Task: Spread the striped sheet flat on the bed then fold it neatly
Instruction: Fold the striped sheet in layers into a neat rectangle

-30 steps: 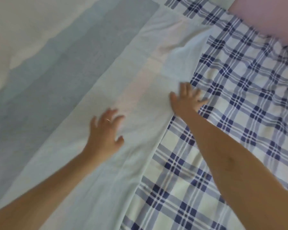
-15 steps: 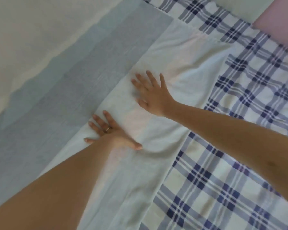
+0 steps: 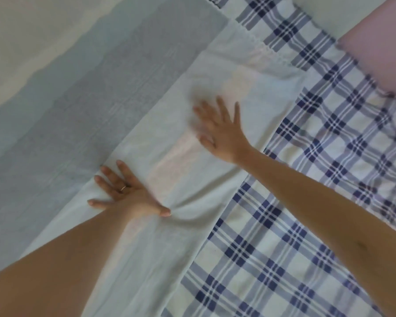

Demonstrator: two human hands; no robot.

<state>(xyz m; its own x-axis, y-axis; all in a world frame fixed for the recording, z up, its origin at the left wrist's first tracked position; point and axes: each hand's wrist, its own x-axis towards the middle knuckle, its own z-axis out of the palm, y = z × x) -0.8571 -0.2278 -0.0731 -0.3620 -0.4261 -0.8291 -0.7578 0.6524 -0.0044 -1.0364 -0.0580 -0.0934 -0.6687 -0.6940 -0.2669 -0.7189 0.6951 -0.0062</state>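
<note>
The striped sheet [image 3: 128, 92] lies across the bed in broad bands of cream, pale blue, grey, white and faint pink. Its white and pink band runs diagonally from the lower left to a scalloped end at the upper middle. My left hand [image 3: 126, 193] rests flat on the white band, fingers spread, a ring on one finger. My right hand [image 3: 222, 131] lies flat on the same band farther up, palm down, fingers apart and slightly blurred. Small creases fan out beside my left thumb. Neither hand holds any cloth.
A blue and white checked bed cover [image 3: 306, 202] lies under the sheet and fills the right side. A pink pillow [image 3: 384, 53] sits at the upper right corner. My forearms cross the lower part of the view.
My right hand slid from the sheet's right edge leftward onto the white band. My left hand went from hovering to pressing flat on the sheet. The view shifted slightly.
</note>
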